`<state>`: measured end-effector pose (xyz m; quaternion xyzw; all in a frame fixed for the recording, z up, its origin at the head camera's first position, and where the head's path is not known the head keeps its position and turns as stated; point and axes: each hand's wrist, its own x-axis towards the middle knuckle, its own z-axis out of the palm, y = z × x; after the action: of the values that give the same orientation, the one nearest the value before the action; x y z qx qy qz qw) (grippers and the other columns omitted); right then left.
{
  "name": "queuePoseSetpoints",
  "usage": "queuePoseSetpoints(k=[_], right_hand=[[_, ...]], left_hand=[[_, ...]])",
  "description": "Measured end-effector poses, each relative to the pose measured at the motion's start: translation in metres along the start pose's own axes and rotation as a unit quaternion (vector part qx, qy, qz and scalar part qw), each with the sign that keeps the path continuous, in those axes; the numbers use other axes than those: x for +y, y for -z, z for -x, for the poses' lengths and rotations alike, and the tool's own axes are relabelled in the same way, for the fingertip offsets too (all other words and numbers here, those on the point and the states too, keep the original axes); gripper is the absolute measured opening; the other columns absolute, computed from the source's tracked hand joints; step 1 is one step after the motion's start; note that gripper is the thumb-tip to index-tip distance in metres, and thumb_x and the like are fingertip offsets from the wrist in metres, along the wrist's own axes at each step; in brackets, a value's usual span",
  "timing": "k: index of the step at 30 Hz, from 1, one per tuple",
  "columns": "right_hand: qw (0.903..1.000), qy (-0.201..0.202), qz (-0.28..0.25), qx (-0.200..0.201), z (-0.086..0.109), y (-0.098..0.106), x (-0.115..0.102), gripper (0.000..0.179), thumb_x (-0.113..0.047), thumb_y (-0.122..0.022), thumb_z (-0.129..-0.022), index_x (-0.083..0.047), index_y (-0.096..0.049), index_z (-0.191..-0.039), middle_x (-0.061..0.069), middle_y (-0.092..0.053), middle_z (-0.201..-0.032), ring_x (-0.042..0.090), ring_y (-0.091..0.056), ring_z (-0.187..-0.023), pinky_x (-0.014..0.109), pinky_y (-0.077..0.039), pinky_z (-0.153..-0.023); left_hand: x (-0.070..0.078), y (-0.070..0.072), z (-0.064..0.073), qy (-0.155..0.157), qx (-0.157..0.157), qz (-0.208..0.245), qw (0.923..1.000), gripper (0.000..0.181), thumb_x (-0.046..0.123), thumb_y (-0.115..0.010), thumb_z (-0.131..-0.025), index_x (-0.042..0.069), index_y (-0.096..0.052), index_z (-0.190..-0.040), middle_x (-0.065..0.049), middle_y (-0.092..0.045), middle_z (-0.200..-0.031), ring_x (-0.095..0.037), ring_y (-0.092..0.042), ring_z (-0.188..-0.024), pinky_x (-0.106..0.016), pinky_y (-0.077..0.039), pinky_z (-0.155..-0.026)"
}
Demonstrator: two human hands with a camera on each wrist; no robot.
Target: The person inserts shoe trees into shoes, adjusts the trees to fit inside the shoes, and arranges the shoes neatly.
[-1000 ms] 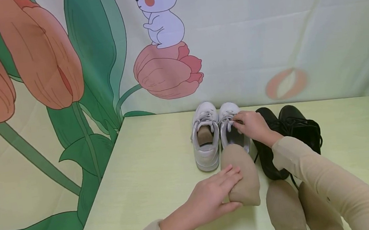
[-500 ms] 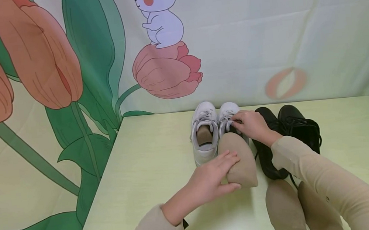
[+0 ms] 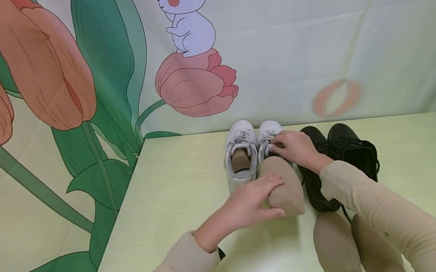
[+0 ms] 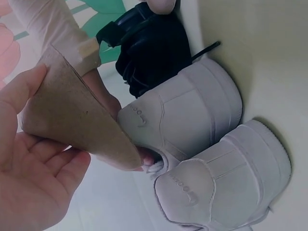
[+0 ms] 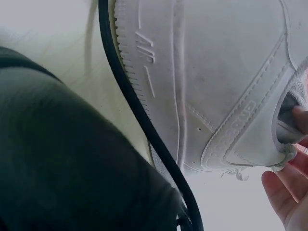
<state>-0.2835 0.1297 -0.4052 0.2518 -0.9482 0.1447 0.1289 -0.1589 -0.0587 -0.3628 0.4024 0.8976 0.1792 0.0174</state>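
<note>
My left hand point(image 3: 244, 205) grips a tan, cardboard-like shoe insert point(image 3: 286, 190), thumb on one side and fingers on the other. The insert's rounded tip points forward over the opening of the right white sneaker point(image 3: 269, 130). In the left wrist view the insert point(image 4: 77, 110) shows a folded edge, and its narrow end is right at the sneaker's collar. My right hand point(image 3: 298, 148) pinches that sneaker's tongue; in the right wrist view its fingertips reach into the shoe's opening. Beside it, the left white sneaker point(image 3: 242, 181) has a brown insert point(image 3: 241, 160) inside.
A pair of black shoes point(image 3: 322, 194) with loose laces stands right of the sneakers, under my right forearm. Two more tan rounded forms point(image 3: 335, 247) lie in front of them. A printed cloth backdrop point(image 3: 274, 60) rises at the back edge of the pale table point(image 3: 168, 193).
My left hand has pushed the insert forward, so its tip now covers more of the right sneaker's opening. My right hand stays at the tongue.
</note>
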Motion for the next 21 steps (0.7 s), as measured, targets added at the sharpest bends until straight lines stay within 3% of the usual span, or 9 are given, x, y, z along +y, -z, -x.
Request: queuePoseSetpoints(k=[6, 10, 15, 21], right_hand=[[0.9999, 0.005, 0.014, -0.002, -0.001, -0.001, 0.0, 0.021, -0.031, -0.061, -0.082, -0.015, -0.069, -0.092, 0.003, -0.065, -0.089, 0.02, -0.062, -0.074, 0.037, -0.049, -0.062], [0.9998, 0.013, 0.016, 0.006, -0.001, -0.001, 0.001, 0.02, -0.03, -0.061, -0.081, -0.014, -0.069, -0.091, 0.003, -0.066, -0.089, 0.02, -0.062, -0.074, 0.037, -0.049, -0.062], [0.9997, 0.018, 0.016, 0.008, -0.001, -0.001, 0.001, 0.021, -0.029, -0.061, -0.081, -0.013, -0.069, -0.091, 0.005, -0.067, -0.092, 0.021, -0.063, -0.077, 0.038, -0.049, -0.064], [0.9998, 0.018, 0.009, 0.006, -0.002, -0.001, 0.002, 0.021, -0.03, -0.061, -0.082, -0.013, -0.069, -0.092, 0.005, -0.067, -0.092, 0.021, -0.063, -0.077, 0.038, -0.049, -0.065]], left_hand=[[-0.004, 0.007, -0.008, 0.001, -0.025, 0.022, 0.9995, 0.06, 0.037, -0.064, -0.079, 0.011, -0.043, -0.129, -0.003, -0.048, -0.129, -0.016, -0.044, -0.121, -0.028, -0.037, -0.097], [-0.008, 0.011, -0.015, 0.001, -0.043, 0.041, 0.9982, 0.057, 0.035, -0.064, -0.078, 0.012, -0.044, -0.127, -0.001, -0.053, -0.122, -0.013, -0.056, -0.1, -0.024, -0.041, -0.089], [-0.014, 0.014, -0.02, 0.015, -0.068, 0.06, 0.9957, 0.055, 0.035, -0.064, -0.079, 0.014, -0.044, -0.127, 0.001, -0.057, -0.114, -0.011, -0.057, -0.081, -0.022, -0.042, -0.081], [-0.02, 0.015, -0.023, 0.032, -0.079, 0.06, 0.9945, 0.056, 0.037, -0.063, -0.079, 0.016, -0.045, -0.127, 0.003, -0.057, -0.114, -0.01, -0.056, -0.089, -0.023, -0.041, -0.085]])
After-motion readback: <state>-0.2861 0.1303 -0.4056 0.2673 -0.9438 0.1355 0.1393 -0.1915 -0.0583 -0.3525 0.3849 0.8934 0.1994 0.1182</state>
